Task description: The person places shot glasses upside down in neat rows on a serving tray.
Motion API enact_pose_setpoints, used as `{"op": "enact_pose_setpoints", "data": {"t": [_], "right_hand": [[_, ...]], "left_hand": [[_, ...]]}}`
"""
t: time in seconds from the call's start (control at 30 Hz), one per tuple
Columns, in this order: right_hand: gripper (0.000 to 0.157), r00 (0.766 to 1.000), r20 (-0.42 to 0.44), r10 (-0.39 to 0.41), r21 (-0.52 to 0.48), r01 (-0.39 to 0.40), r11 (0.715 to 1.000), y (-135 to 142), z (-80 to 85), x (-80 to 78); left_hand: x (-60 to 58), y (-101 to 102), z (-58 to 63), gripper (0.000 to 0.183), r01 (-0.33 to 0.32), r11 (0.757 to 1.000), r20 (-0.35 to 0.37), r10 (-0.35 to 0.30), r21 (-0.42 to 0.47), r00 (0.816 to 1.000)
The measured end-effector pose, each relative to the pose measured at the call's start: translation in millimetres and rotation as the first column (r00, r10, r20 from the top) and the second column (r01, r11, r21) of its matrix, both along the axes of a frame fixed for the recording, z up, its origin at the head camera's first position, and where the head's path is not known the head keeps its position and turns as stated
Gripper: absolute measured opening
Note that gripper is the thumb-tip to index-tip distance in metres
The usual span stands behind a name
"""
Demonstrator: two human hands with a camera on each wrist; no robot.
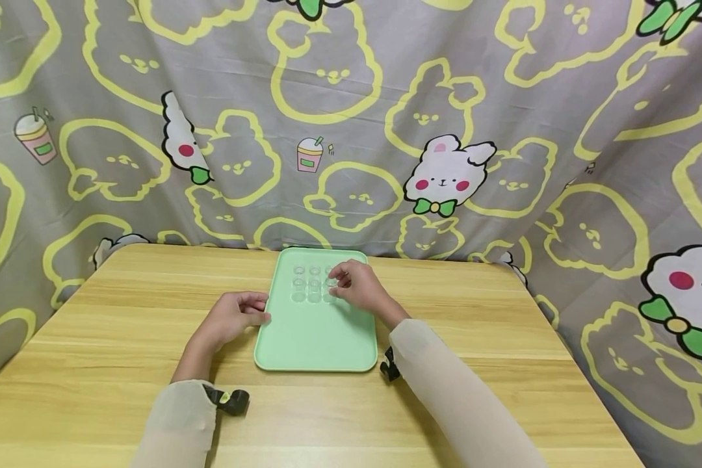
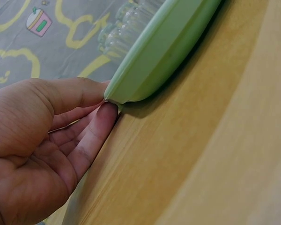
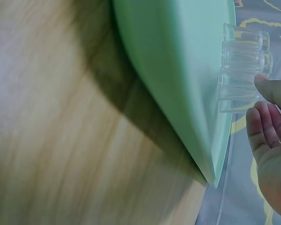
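Several small clear plastic cups [image 1: 314, 285] stand upright in neat rows on the far part of a light green tray [image 1: 316, 341]. My right hand [image 1: 358, 285] reaches over the tray from the right and holds the upper part of a cup [image 3: 239, 84] at the right end of the rows, its thumb on one side and its fingers on the other. At the tray's left edge, my left hand [image 1: 234, 317] pinches the rim, as the left wrist view shows, the thumb [image 2: 107, 119] below and a finger above. The remaining left fingers lie loosely curved beneath.
The tray lies on a wooden table [image 1: 474, 383]. A patterned grey curtain [image 1: 351, 162] hangs close behind the table's far edge and along its sides. Black wrist camera mounts [image 1: 231, 401] stick out near both cuffs.
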State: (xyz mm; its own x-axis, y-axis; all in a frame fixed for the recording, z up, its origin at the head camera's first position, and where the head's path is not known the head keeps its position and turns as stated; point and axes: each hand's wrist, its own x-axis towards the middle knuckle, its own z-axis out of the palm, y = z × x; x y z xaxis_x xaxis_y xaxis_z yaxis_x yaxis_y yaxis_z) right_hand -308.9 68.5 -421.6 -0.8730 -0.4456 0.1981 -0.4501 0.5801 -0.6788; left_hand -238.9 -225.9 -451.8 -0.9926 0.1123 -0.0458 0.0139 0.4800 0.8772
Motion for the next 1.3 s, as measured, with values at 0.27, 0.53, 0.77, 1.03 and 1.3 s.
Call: {"op": "enact_pose_setpoints", "data": {"t": [0.27, 0.53, 0.77, 1.03, 1.3], "right_hand": [[0.025, 1.0, -0.013, 0.004, -0.042, -0.005, 0.999, 7, 3.9, 2.7], [0.025, 0.999, 0.023, -0.022, -0.14, 0.025, 0.99, 19, 11.3, 7.7], [0.02, 0.998, 0.011, -0.055, -0.2, 0.056, 0.978, 36, 21.1, 16.1], [0.023, 0.993, -0.07, -0.1, -0.145, 0.089, 0.985, 61, 26.5, 27.5], [0.031, 0.973, -0.197, -0.121, -0.014, 0.12, 0.993, 86, 22.9, 37.0]], "left_hand": [[0.0, 0, 0.0, 0.046, -0.008, 1.0, 0.003, 0.008, -0.017, 1.0], [1.3, 1, 0.0, 0.047, -0.01, 1.0, 0.007, 0.01, -0.007, 1.0], [0.3, 1, 0.6, 0.047, -0.007, 1.0, 0.009, 0.007, -0.008, 1.0], [2.6, 4, 1.2, 0.046, -0.014, 0.999, 0.012, 0.014, -0.029, 1.0], [4.1, 4, 4.1, 0.042, -0.016, 0.999, -0.002, 0.016, -0.048, 1.0]]}}
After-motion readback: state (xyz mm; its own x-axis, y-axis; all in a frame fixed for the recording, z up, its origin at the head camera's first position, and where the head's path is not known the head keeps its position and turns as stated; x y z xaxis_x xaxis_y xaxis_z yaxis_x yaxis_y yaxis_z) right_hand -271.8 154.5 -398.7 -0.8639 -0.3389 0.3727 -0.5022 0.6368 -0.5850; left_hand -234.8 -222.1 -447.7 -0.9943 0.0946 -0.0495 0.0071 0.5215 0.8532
